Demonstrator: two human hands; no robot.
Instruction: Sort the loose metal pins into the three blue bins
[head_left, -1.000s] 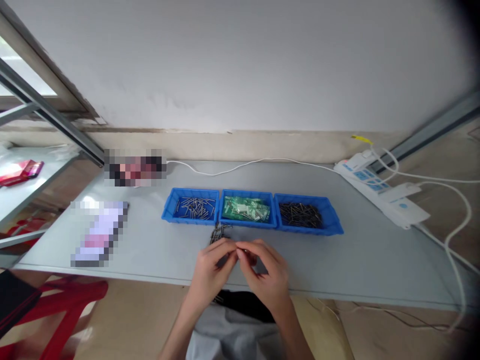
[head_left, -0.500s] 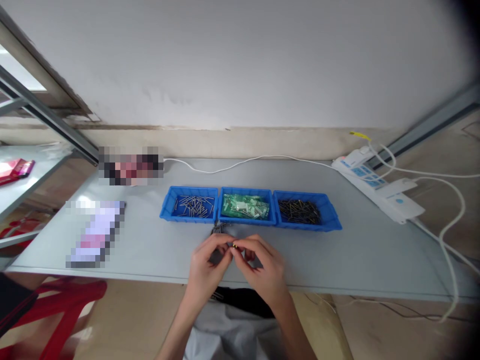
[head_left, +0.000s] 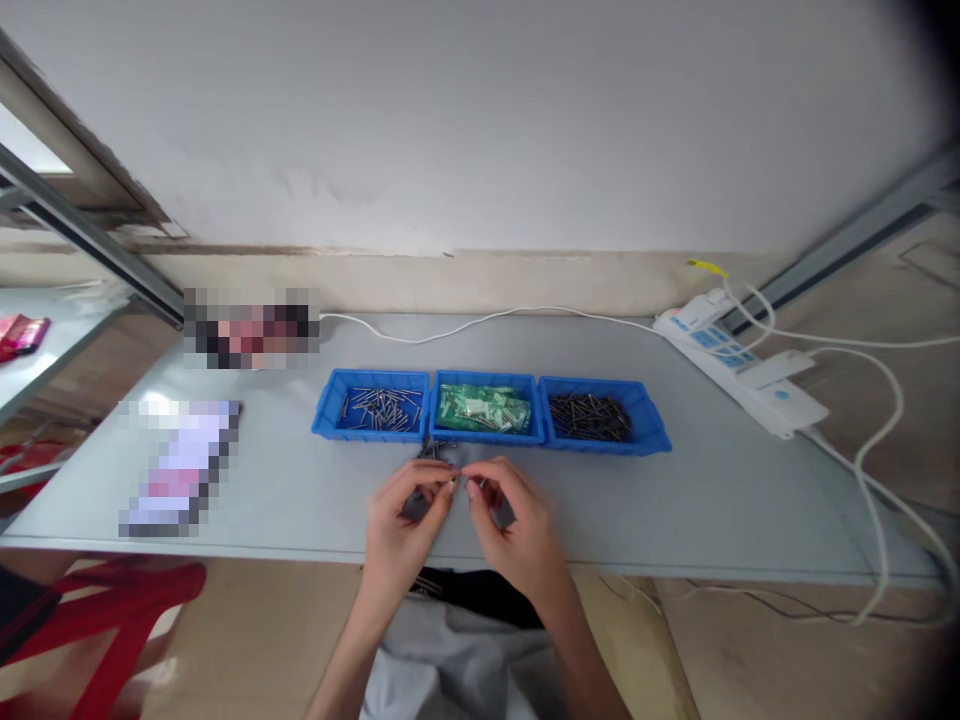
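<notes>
My left hand (head_left: 405,515) pinches a tiny brass-coloured piece (head_left: 453,480) between thumb and forefinger; its exact kind is too small to tell. Close beside it, my right hand (head_left: 521,525) has its fingers curled and the thumb and forefinger tips near each other; whatever they hold, if anything, cannot be made out. Just beyond the hands stand three blue bins in a row. Slim silver metal pins (head_left: 382,408) lie in the left one, green-and-clear packets (head_left: 484,408) in the middle, dark screw-like pieces (head_left: 589,418) in the right. Some dark metal pieces (head_left: 436,449) lie on the table behind my left hand.
A white power strip (head_left: 739,365) with cables is at the right of the grey table (head_left: 285,480). Blurred-out items lie on the left, one phone-like (head_left: 180,465). A red stool (head_left: 112,620) and part of another person's dark sleeve (head_left: 26,610) appear at lower left.
My fingertips were together around the brass-coloured piece; now the hands are slightly apart and the piece is at my left fingertips. The whole view has shifted a little.
</notes>
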